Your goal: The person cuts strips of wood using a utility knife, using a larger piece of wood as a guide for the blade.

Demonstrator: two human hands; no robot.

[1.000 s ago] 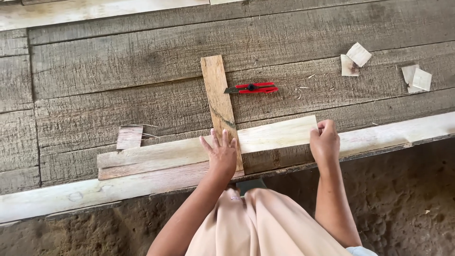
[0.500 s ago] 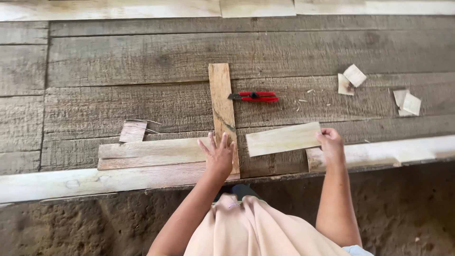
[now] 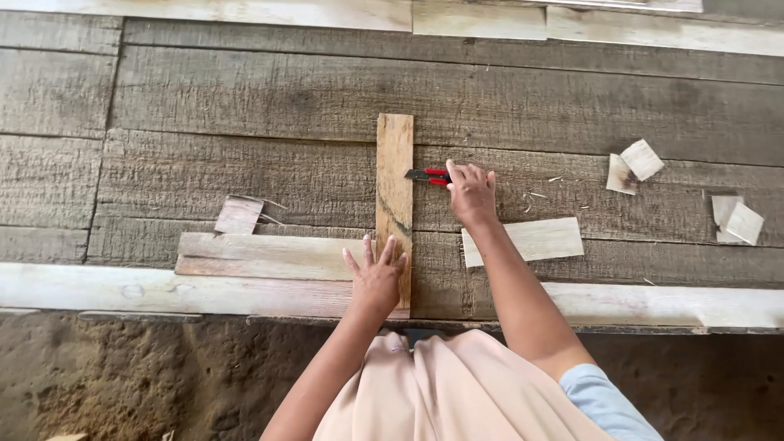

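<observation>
On the far left the grey plank counter [image 3: 245,98] carries only a small pale offcut [image 3: 238,215], lying loose just above a long pale strip [image 3: 261,256] that runs along the near edge. I note both as untouched.

Next comes the left hand [image 3: 377,276]. It lies flat, fingers spread, palm down on the lower end of the upright wooden slat [image 3: 394,196], where that slat crosses the long strip. The hand presses; it does not grip.

The slat stands lengthwise away from me. It looks thin, stiff and light, with a rough sawn face that should not slide under a flat palm. In my judgement it is best steadied as now, by weight on the near end, or taken by its long edges.

Just right of the slat, the right hand [image 3: 471,193] sits over the red-handled cutter [image 3: 428,175], fingers curled down on the handles. The dark nose of the tool points toward the slat and lies just beside it. I cannot tell whether the fingers have closed round the handles or merely rest on them. The tool appears small, hard and light; the handles are the place to hold.

Under the right forearm lies a short pale board [image 3: 527,241], free of both hands. Further right, small square chips [image 3: 633,163] and another pair [image 3: 735,219] lie well apart from the work.
</observation>
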